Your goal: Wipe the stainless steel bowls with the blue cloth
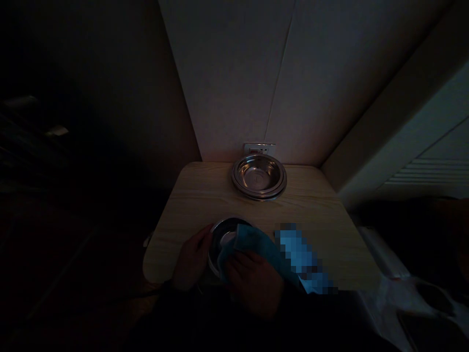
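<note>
The scene is dim. My left hand [192, 261] grips the left rim of a steel bowl [223, 236] near the front edge of a small wooden table [315, 205]. My right hand [254, 281] presses a blue cloth [256, 242] onto the bowl, fingers closed over the cloth. The cloth trails to the right across the table, where part of it is blurred out. At the back of the table sits a stack of steel bowls [259, 176], away from both hands.
A wall socket [259, 148] sits on the wall just behind the stacked bowls. Pale wall panels rise behind the table. White bedding or fabric [388, 293] lies to the right. The left side is dark floor.
</note>
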A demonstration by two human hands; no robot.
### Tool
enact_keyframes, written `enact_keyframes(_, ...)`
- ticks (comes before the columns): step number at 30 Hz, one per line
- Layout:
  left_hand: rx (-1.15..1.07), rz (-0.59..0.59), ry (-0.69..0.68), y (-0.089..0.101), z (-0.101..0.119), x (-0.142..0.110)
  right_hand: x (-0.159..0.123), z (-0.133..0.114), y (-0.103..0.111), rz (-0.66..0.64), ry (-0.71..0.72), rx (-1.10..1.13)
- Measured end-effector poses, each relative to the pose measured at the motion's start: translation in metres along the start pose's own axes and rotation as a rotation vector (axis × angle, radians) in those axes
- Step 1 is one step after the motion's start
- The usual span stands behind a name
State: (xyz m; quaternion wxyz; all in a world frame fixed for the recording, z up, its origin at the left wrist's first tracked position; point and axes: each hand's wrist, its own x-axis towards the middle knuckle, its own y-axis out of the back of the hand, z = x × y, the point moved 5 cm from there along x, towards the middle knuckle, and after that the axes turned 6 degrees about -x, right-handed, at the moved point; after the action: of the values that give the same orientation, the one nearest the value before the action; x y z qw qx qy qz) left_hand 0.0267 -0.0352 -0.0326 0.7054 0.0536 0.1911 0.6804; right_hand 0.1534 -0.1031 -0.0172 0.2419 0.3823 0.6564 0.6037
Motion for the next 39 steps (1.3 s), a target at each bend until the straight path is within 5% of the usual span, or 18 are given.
enact_keyframes(14,-0.028,0.082,0.105,-0.004,-0.011,-0.029,0.02,-0.019,-0.013,0.086,-0.222,-0.058)
enact_keyframes(23,-0.021,0.022,-0.001,-0.006,0.002,-0.014,-0.01,0.008,0.007,-0.01,0.053,-0.018)
enact_keyframes(30,0.036,0.033,0.013,0.0,-0.005,-0.011,0.022,-0.023,-0.017,0.076,-0.231,-0.072)
enact_keyframes(36,-0.016,-0.013,-0.015,0.005,-0.001,-0.009,-0.009,0.002,0.005,-0.037,0.05,0.036)
enact_keyframes(39,-0.047,-0.011,-0.027,0.001,0.001,-0.009,-0.015,0.007,0.008,-0.027,0.075,0.014)
